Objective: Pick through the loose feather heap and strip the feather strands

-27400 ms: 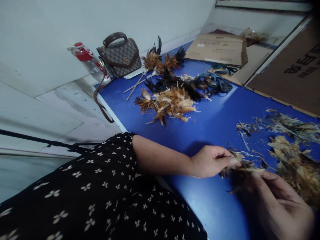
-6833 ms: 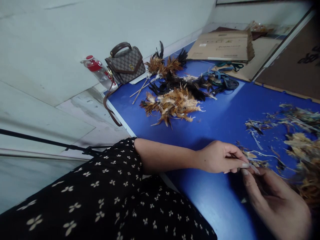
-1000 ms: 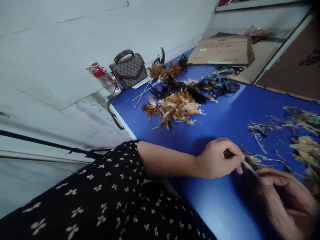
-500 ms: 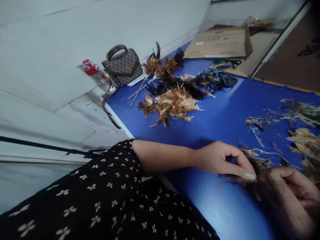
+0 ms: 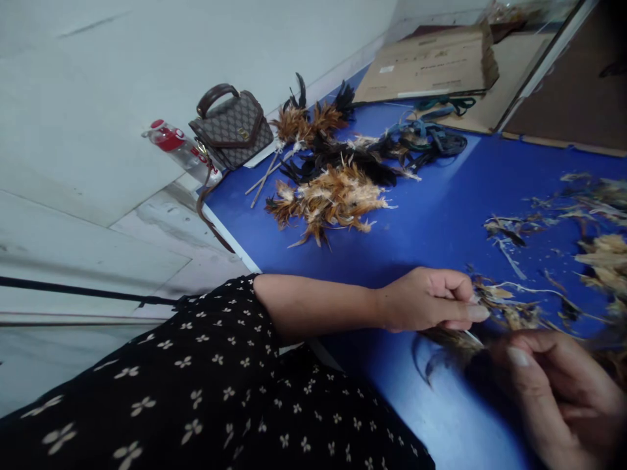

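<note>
At the table's lower right, my left hand (image 5: pixel 434 300) is closed in a pinch, thumb against the fingers. Out from under it stick brown and dark feathers (image 5: pixel 453 346), with a pale quill showing and thin curved tips hanging over the blue surface. My right hand (image 5: pixel 563 391), just right of them, is curled with the thumb against the fingers. A dark blur lies by its fingertips, and what it pinches cannot be made out. Beyond my left hand lies a loose heap of feather scraps and pale strands (image 5: pixel 519 313).
On the blue table (image 5: pixel 416 228) lie brown feather bunches (image 5: pixel 333 199), black feathers (image 5: pixel 318 163) and thin sticks (image 5: pixel 264 183). A handbag (image 5: pixel 235 127) and a water bottle (image 5: pixel 181 150) stand by the wall. Flattened cardboard (image 5: pixel 431 65) is at the back. Tan scraps (image 5: pixel 607 261) lie at right.
My hands have moved apart: the left slightly up and left, fingers folded tighter, the right slightly lower. Feathers now show below my left hand. The view has shifted slightly.
</note>
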Tool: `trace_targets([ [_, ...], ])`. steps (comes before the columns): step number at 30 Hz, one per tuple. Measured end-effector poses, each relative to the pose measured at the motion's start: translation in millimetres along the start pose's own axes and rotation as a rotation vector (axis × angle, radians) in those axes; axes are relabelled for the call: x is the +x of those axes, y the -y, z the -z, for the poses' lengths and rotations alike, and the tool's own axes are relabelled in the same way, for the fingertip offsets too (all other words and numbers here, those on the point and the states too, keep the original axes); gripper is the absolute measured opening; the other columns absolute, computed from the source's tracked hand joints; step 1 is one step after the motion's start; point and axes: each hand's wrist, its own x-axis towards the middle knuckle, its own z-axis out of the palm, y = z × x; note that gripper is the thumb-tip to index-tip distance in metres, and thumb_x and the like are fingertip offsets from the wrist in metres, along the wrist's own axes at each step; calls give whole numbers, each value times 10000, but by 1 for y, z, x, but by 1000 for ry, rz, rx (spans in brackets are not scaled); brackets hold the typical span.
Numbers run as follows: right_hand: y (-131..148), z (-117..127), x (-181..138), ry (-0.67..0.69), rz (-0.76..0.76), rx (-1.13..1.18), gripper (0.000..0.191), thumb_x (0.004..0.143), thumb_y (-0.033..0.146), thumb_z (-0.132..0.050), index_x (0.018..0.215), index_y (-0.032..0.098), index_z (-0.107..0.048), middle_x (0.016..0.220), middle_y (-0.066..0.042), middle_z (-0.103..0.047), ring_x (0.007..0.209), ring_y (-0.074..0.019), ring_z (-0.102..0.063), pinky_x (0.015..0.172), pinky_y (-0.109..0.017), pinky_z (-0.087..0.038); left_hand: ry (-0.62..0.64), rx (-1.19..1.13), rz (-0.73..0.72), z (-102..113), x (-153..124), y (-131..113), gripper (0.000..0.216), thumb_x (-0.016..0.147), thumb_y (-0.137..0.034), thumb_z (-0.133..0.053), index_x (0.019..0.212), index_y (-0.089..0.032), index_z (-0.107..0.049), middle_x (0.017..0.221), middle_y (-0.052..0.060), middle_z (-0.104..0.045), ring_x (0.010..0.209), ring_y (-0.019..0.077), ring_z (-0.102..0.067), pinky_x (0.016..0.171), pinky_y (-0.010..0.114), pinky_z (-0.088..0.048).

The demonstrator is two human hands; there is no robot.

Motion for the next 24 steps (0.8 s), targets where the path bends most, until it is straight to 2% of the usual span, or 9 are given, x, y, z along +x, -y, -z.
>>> trace_targets([
  [2, -7, 1, -2, 39, -29, -14, 262, 857, 573, -720, 916, 330, -640, 657, 4, -655, 487, -200, -605, 419, -269, -501, -21, 28, -20, 1, 1, 0, 479, 738, -480, -903, 741, -190, -522, 583, -69, -535, 540, 51, -401, 544, 248, -295],
  [8, -15, 1, -4, 18, -82, -10, 285, 882, 603, -695, 931, 328, -638, 660, 4, -629, 488, -187, -583, 403, -259, -474, -110, 58, -16, 4, 2, 2, 461, 780, -484, -858, 742, -201, -496, 579, -73, -528, 518, 44, -369, 512, 248, -262],
  [11, -18, 2, -3, 32, -87, 2, 278, 889, 587, -703, 932, 318, -649, 670, 1, -635, 488, -184, -571, 422, -265, -501, -103, 60, -12, 6, 3, 1, 458, 776, -480, -863, 743, -198, -503, 579, -76, -524, 511, 40, -367, 505, 238, -271],
  [13, -21, 1, 0, 47, -77, 27, 269, 891, 564, -717, 948, 306, -664, 686, -2, -645, 498, -173, -565, 411, -247, -480, -66, 41, -18, 8, 5, 1, 440, 767, -470, -877, 761, -187, -540, 617, -58, -573, 526, 43, -416, 521, 229, -317],
  [15, -22, -1, 3, 49, -50, 60, 274, 879, 534, -746, 1001, 295, -693, 737, -9, -674, 540, -164, -590, 414, -216, -463, -28, 15, -55, 9, 8, 3, 417, 760, -474, -886, 788, -168, -602, 718, -13, -657, 611, 67, -537, 598, 235, -427],
  [17, -19, -4, 7, 62, -28, 80, 345, 857, 508, -778, 1117, 291, -714, 815, -17, -708, 617, -170, -652, 463, -197, -505, -22, 39, -133, 10, 11, 6, 398, 742, -474, -901, 786, -157, -664, 866, 41, -717, 802, 116, -656, 792, 291, -543],
  [20, -9, -9, 12, 107, 42, 83, 412, 838, 492, -791, 1192, 290, -730, 821, -7, -721, 663, -180, -701, 544, -198, -567, -50, 190, -267, 9, 12, 9, 325, 716, -420, -927, 732, -169, -722, 1024, 75, -721, 1024, 164, -682, 1066, 367, -529],
  [24, -2, -10, 13, 103, 199, 13, 239, 862, 446, -756, 1021, 276, -809, 781, 4, -733, 643, -161, -692, 601, -185, -583, -6, 325, -348, 5, 8, 9, 186, 784, -349, -880, 808, -190, -786, 1132, 81, -702, 1123, 172, -664, 1152, 356, -489],
])
